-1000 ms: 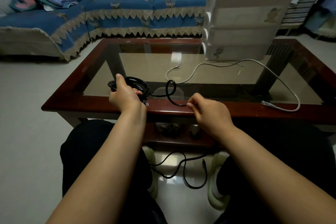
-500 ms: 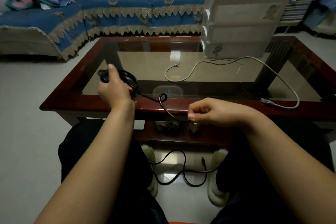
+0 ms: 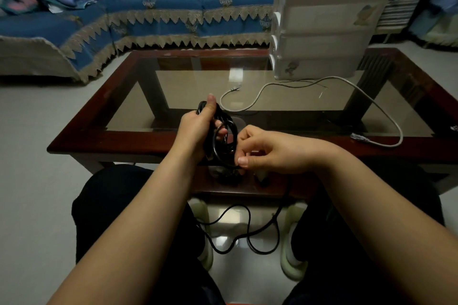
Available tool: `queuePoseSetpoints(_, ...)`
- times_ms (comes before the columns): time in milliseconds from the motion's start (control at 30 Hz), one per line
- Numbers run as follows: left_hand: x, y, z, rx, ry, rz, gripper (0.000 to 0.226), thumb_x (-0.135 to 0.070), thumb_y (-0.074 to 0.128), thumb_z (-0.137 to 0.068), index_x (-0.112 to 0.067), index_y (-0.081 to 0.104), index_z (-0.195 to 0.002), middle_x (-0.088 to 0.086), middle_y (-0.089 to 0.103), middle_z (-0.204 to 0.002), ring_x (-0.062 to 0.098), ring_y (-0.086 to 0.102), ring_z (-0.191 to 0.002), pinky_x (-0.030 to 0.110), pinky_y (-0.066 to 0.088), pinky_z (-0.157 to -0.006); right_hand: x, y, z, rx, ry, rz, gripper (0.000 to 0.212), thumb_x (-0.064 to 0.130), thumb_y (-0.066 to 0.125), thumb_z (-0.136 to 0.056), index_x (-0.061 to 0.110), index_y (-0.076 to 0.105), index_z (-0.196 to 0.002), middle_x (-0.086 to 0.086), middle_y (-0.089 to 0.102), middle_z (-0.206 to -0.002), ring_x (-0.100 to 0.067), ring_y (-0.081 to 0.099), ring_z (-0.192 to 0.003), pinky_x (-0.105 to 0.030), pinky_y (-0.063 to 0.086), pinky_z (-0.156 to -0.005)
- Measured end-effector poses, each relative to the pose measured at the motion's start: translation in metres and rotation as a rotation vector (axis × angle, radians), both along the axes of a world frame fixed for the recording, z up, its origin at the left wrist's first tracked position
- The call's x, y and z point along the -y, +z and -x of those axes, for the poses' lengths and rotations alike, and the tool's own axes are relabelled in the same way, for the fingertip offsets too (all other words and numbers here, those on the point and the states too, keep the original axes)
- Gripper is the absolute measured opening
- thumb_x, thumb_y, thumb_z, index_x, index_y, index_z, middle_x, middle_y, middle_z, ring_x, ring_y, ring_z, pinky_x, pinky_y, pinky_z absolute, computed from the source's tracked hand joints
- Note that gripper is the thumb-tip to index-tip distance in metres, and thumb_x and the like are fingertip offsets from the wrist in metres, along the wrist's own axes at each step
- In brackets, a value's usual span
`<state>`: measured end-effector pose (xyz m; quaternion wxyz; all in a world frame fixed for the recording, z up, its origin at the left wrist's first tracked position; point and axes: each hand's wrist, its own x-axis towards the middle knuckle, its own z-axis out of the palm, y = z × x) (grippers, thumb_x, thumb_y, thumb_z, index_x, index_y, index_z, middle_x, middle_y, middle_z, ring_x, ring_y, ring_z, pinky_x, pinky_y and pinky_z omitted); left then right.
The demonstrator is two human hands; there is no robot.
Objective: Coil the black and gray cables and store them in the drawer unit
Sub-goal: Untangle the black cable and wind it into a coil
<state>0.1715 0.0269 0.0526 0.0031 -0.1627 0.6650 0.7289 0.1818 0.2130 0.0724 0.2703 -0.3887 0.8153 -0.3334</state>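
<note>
Left hand (image 3: 195, 126) has swung back in from the desk's left side toward the middle and now holds the black cable (image 3: 223, 141) coil upright, thumb up, fingers curled through the loops. Right hand (image 3: 262, 151) has come up off the desk edge to meet it; its thumb and fingers pinch the strand at the coil's lower rim. Hands now close together where a moment ago they were well apart, so another turn is going onto the coil.

Black cable's free tail hangs below the desk and lies in loose curves on the floor between the feet (a fair length not yet wound, by my reading). Black coil far along, not done.

Gray cable (image 3: 322, 82) untouched, sprawled across the glass desk (image 3: 173, 86) from mid-desk, past the drawer unit (image 3: 327, 32), to a plug on the right rim. Drawer unit stands at the far right of the desk, its top tray open and holding a small pale bundle; the drawers below look closed.

In the way: the floor tail may snag on the desk's lower shelf or the shoes (image 3: 295, 255) as it rises.
</note>
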Motion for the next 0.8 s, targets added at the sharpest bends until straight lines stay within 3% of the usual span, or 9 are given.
queuePoseSetpoints(100, -0.008, -0.003, -0.002, 0.016, -0.02, 0.071, 0.057, -0.058, 0.051, -0.088, -0.002, 0.062, -0.089, 0.004, 0.064, -0.062, 0.01, 0.062, -0.048, 0.02, 0.053, -0.047, 0.006, -0.006, 0.001, 0.168, -0.042, 0.181, 0.014, 0.025, 0.052, -0.096, 0.018, 0.063, -0.092, 0.002, 0.059, -0.103, -0.019, 0.06, -0.1, -0.028, 0.049, -0.089)
queuePoseSetpoints(167, -0.016, -0.003, -0.004, 0.053, -0.045, 0.127, 0.066, -0.067, 0.04, -0.088, -0.005, 0.062, -0.081, 0.004, 0.063, -0.061, 0.013, 0.062, -0.051, 0.021, 0.051, -0.048, 0.011, -0.008, -0.001, 0.272, -0.057, 0.291, 0.017, 0.019, 0.048, -0.098, 0.007, 0.06, -0.095, -0.006, 0.062, -0.095, -0.019, 0.062, -0.09, -0.026, 0.05, -0.081)
queuePoseSetpoints(267, -0.023, -0.004, -0.007, 0.114, -0.063, -0.014, 0.071, -0.069, 0.028, -0.09, -0.009, 0.058, -0.069, 0.001, 0.061, -0.052, 0.012, 0.06, -0.045, 0.018, 0.048, -0.044, 0.02, -0.014, -0.002, 0.346, -0.025, 0.372, 0.02, 0.018, 0.043, -0.1, 0.01, 0.058, -0.088, -0.005, 0.054, -0.09, -0.019, 0.053, -0.086, -0.032, 0.046, -0.083)
queuePoseSetpoints(367, -0.027, -0.002, -0.015, 0.23, -0.113, -0.079, 0.071, -0.075, 0.019, -0.088, -0.014, 0.055, -0.096, 0.006, 0.057, -0.068, 0.019, 0.057, -0.054, 0.024, 0.05, -0.041, 0.024, -0.022, -0.001, 0.525, -0.015, 0.498, 0.022, 0.018, 0.041, -0.098, 0.012, 0.056, -0.083, -0.007, 0.054, -0.087, -0.021, 0.055, -0.084, -0.028, 0.048, -0.077)
queuePoseSetpoints(433, -0.029, -0.003, -0.019, 0.269, -0.088, -0.066, 0.085, -0.077, 0.016, -0.087, -0.005, 0.057, -0.101, 0.011, 0.06, -0.062, 0.024, 0.056, -0.06, 0.025, 0.049, -0.037, 0.026, -0.028, 0.0, 0.639, -0.05, 0.575, 0.024, 0.021, 0.041, -0.096, 0.014, 0.057, -0.08, -0.008, 0.053, -0.085, -0.021, 0.055, -0.077, -0.03, 0.042, -0.071)
queuePoseSetpoints(533, -0.03, -0.011, -0.017, 0.181, -0.027, -0.079, 0.081, -0.071, 0.011, -0.091, -0.006, 0.057, -0.079, 0.012, 0.057, -0.052, 0.024, 0.058, -0.054, 0.029, 0.05, -0.05, 0.026, -0.035, 0.0, 0.719, -0.058, 0.646, 0.021, 0.026, 0.045, -0.094, 0.014, 0.055, -0.08, -0.005, 0.056, -0.085, -0.014, 0.051, -0.059, -0.027, 0.034, -0.057)
queuePoseSetpoints(633, -0.028, -0.015, -0.012, 0.049, 0.022, 0.067, 0.074, -0.06, 0.007, -0.097, -0.011, 0.052, -0.066, 0.009, 0.053, -0.056, 0.017, 0.056, -0.055, 0.027, 0.047, -0.063, 0.025, -0.038, 0.003, 0.708, -0.052, 0.687, 0.02, 0.028, 0.046, -0.093, 0.017, 0.06, -0.084, -0.006, 0.064, -0.092, -0.011, 0.046, -0.051, -0.023, 0.031, -0.051)
queuePoseSetpoints(733, -0.023, -0.025, -0.006, -0.011, -0.013, 0.155, 0.076, -0.058, 0.009, -0.098, -0.01, 0.064, -0.077, 0.011, 0.065, -0.072, 0.023, 0.065, -0.075, 0.033, 0.051, -0.075, 0.022, -0.036, 0.006, 0.702, -0.157, 0.748, 0.023, 0.024, 0.038, -0.097, 0.015, 0.056, -0.086, -0.01, 0.068, -0.099, -0.008, 0.042, -0.045, -0.021, 0.024, -0.044)
queuePoseSetpoints(800, -0.025, -0.029, -0.009, -0.026, -0.068, 0.137, 0.071, -0.059, 0.012, -0.098, -0.013, 0.066, -0.091, 0.006, 0.067, -0.071, 0.023, 0.065, -0.069, 0.033, 0.052, -0.063, 0.02, -0.031, 0.008, 0.683, -0.251, 0.794, 0.021, 0.024, 0.037, -0.1, 0.009, 0.05, -0.095, -0.01, 0.068, -0.105, -0.007, 0.042, -0.042, -0.019, 0.021, -0.039)
